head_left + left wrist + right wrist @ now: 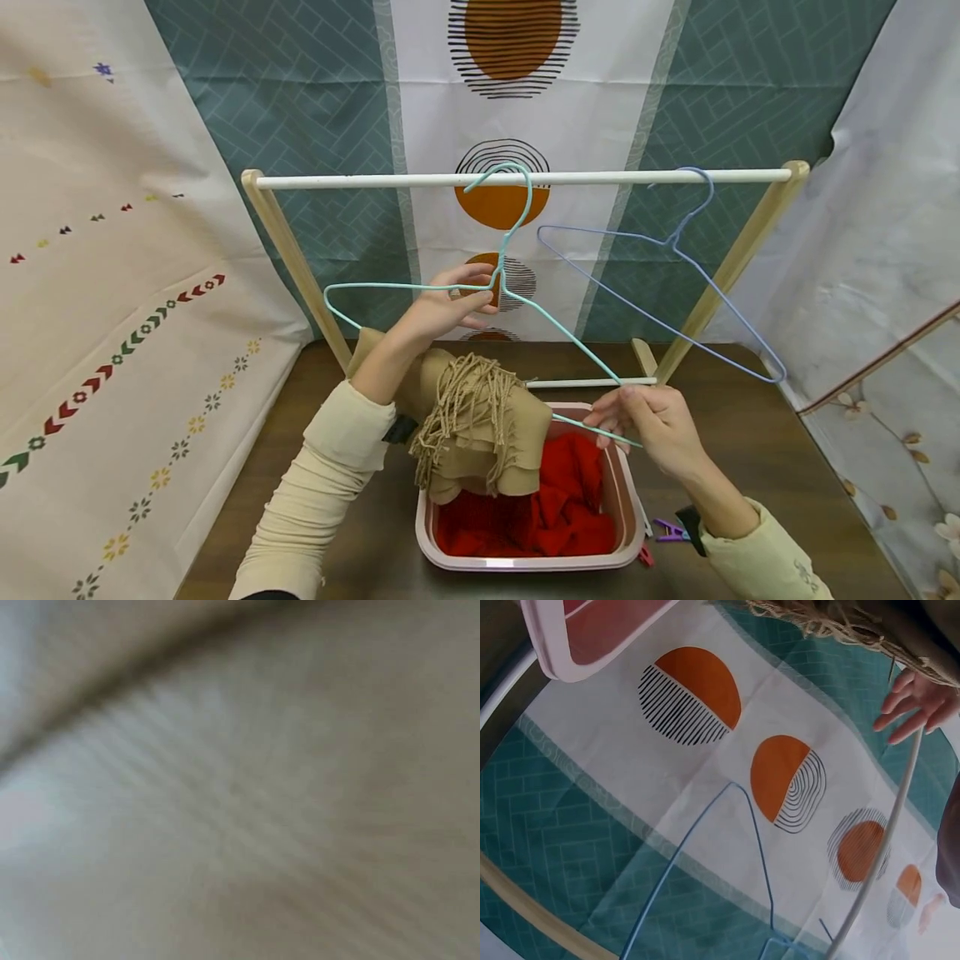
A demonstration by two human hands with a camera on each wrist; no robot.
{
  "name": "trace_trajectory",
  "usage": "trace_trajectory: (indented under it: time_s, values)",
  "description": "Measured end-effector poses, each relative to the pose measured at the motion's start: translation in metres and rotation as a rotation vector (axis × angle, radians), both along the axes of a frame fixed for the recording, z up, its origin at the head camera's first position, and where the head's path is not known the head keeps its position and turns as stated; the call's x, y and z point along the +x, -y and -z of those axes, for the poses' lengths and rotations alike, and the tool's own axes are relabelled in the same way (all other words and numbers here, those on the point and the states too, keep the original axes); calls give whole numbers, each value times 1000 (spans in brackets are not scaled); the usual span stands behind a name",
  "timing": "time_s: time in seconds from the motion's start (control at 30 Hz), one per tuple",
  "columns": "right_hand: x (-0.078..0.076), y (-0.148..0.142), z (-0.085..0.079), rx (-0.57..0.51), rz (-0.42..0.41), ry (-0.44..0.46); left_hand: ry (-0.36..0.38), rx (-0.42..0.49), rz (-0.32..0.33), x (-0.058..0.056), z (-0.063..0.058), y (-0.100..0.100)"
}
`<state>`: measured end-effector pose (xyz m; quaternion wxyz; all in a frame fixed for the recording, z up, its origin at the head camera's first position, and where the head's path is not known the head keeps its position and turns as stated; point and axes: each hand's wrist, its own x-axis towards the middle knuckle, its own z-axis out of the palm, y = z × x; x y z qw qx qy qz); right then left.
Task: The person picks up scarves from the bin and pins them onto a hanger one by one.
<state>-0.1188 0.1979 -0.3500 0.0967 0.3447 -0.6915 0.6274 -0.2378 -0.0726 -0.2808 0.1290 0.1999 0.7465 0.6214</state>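
**Turquoise hanger, dressed with fringed tan cloth, before a white rail**

We are recording the turquoise hanger between two hands, its long axis running sideways and sloping down rightward. Its hook is rising above the left hand, the nearer hand, and overlapping the white rail.
Left hand: holding the hanger beside its neck.
Right hand: pinching its lower right end.
Fringed tan cloth: draping the lower bar, overlapping the pink basin.
Obscured: cloth is hiding most of that bar; hook-to-rail contact we are not managing to tell; the left wrist view is showing only blur.
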Motion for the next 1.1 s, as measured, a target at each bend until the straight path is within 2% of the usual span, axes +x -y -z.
trace_trajectory:
  time_s: [0.27,0.53,0.63,0.73,0.87,1.1]
  values:
    - [0,0,-3,-27,33,-9,-120,130,68,33,-1,19]
    - [0,0,-4,-43,20,-4,-238,190,54,59,4,37]
    - [-1,0,-4,-42,16,-2,-291,177,47,66,7,45]
    - [-1,-1,-4,-35,22,-3,-337,161,66,73,12,51]
    - [0,-1,-4,-30,33,-12,-434,105,92,80,21,57]
    - [-1,-3,-5,-10,48,-29,-647,-51,39,88,39,65]
